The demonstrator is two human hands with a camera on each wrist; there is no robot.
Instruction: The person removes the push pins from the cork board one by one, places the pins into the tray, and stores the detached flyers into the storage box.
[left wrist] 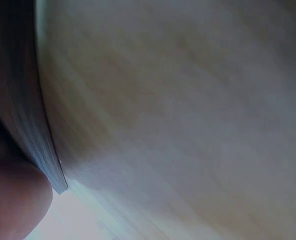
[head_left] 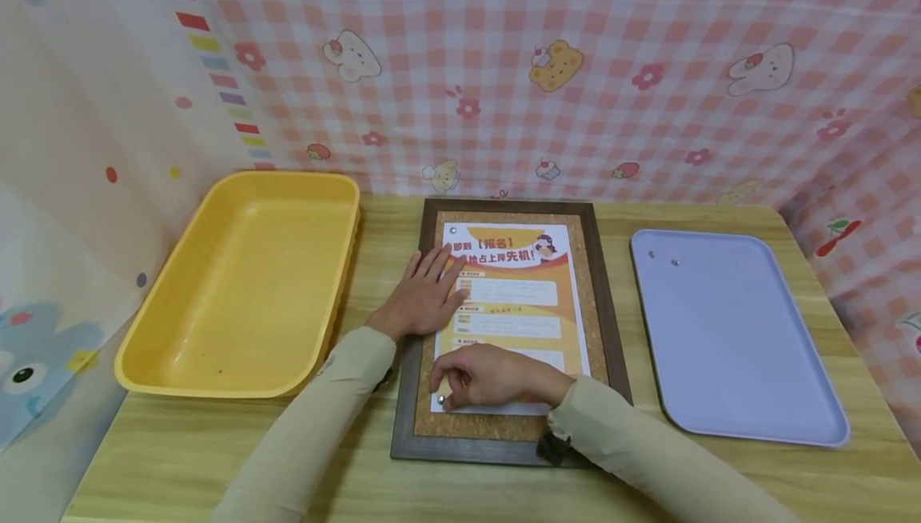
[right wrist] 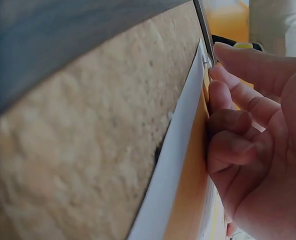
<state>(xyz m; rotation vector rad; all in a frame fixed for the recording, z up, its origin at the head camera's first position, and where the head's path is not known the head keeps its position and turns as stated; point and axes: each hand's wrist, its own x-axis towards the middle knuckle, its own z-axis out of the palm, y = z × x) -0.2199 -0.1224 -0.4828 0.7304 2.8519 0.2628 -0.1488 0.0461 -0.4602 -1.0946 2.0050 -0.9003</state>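
Observation:
A printed orange-and-white poster (head_left: pixel 511 292) lies on a cork board (head_left: pixel 496 426) with a dark wooden frame (head_left: pixel 459 449). My left hand (head_left: pixel 426 297) rests on the poster's left side with fingers spread straight. At the lower left corner, my right hand (head_left: pixel 492 375) pinches a small metal thumbtack (head_left: pixel 441 400) between thumb and index finger; its other fingers curl in. The right wrist view shows this tack (right wrist: pixel 206 61) at the paper's corner, its pin partly visible. Another thumbtack (head_left: pixel 453 230) sits at the upper left corner. The left wrist view mostly shows tabletop beside the frame (left wrist: pixel 23 110).
A yellow plastic bin (head_left: pixel 248 283) stands on the left of the wooden table (head_left: pixel 345 459). To the right lies a pale purple tray (head_left: pixel 734 331) holding two thumbtacks (head_left: pixel 675 262) near its upper left. A pink checked curtain (head_left: pixel 504 123) hangs behind the table.

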